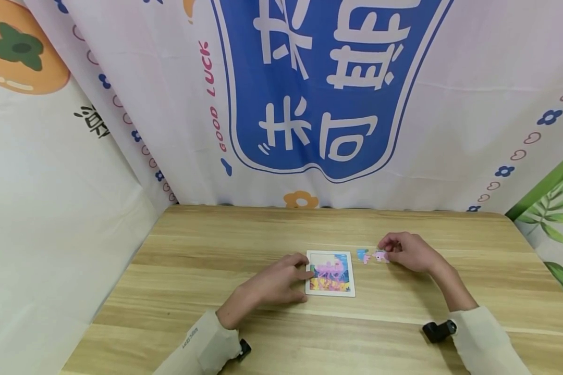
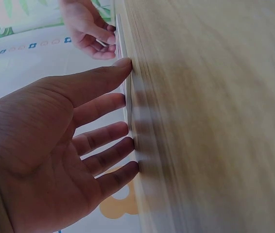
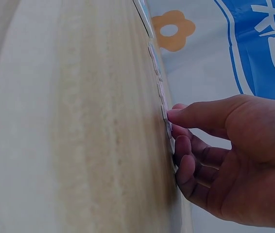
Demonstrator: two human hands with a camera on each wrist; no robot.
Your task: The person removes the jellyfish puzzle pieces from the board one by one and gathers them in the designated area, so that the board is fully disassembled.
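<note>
A square jigsaw board point(image 1: 330, 294) with a white border and a pink, blue and yellow picture lies flat on the table; a pale bare patch shows at its upper left. My left hand point(image 1: 281, 281) rests at its left edge, fingers spread and the thumb near the lower corner. In the left wrist view that hand point(image 2: 55, 141) has loosely extended fingers against the edge. Right of the board lies a blue-and-pink puzzle piece point(image 1: 362, 255). Beside it, my right hand point(image 1: 413, 252) pinches a pink puzzle piece point(image 1: 381, 255) at the tabletop, its far side partly covered by fingers.
The wood-grain table point(image 1: 206, 260) reaches back to a printed curtain point(image 1: 450, 130) with a blue panel. Another white cloth point(image 1: 51, 208) hangs along the left side. Small black cameras point(image 1: 438, 330) are strapped at both sleeves.
</note>
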